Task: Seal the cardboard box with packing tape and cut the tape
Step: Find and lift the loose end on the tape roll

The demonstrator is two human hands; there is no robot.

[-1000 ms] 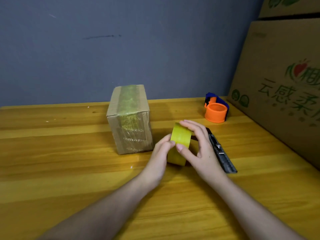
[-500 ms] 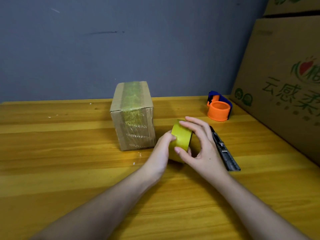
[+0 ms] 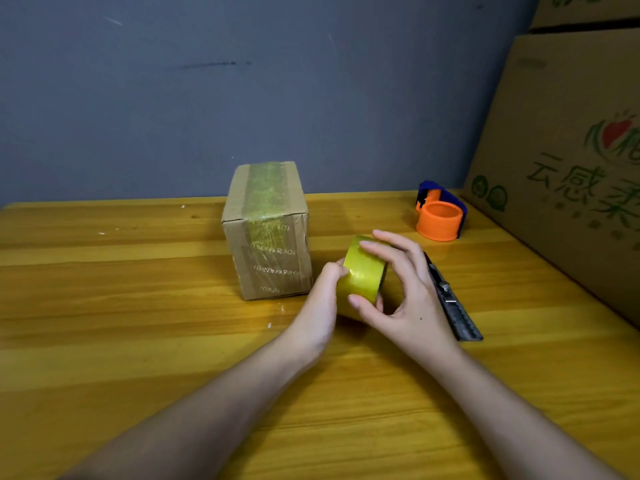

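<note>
Both hands meet around a roll of yellow packing tape point(image 3: 362, 277) held on edge just above, or resting on, the wooden table point(image 3: 138, 341); contact with the surface cannot be made out. The left hand point(image 3: 320, 306) comes in from the near left and is curled against the roll's left side, its fingertips pressed on the tape's outer face. The right hand point(image 3: 405, 296) cups the roll from the right, fingers spread over the top and the thumb hooked under the near edge, so the roll is gripped between thumb and fingers with the palm partly open. Just to the left of the hands and slightly farther back stands the cardboard box point(image 3: 268, 230), upright, with 1 greenish strip of tape running over its top and down the near face. To the right of the right hand a dark utility knife point(image 3: 450, 299) lies flat on the table, pointing from far to near. Farther right, near the back edge, sits an orange and blue tape dispenser point(image 3: 440, 216). A large printed carton point(image 3: 561, 161) leans along the right side, and a grey-blue wall point(image 3: 242, 81) closes the far side.
</note>
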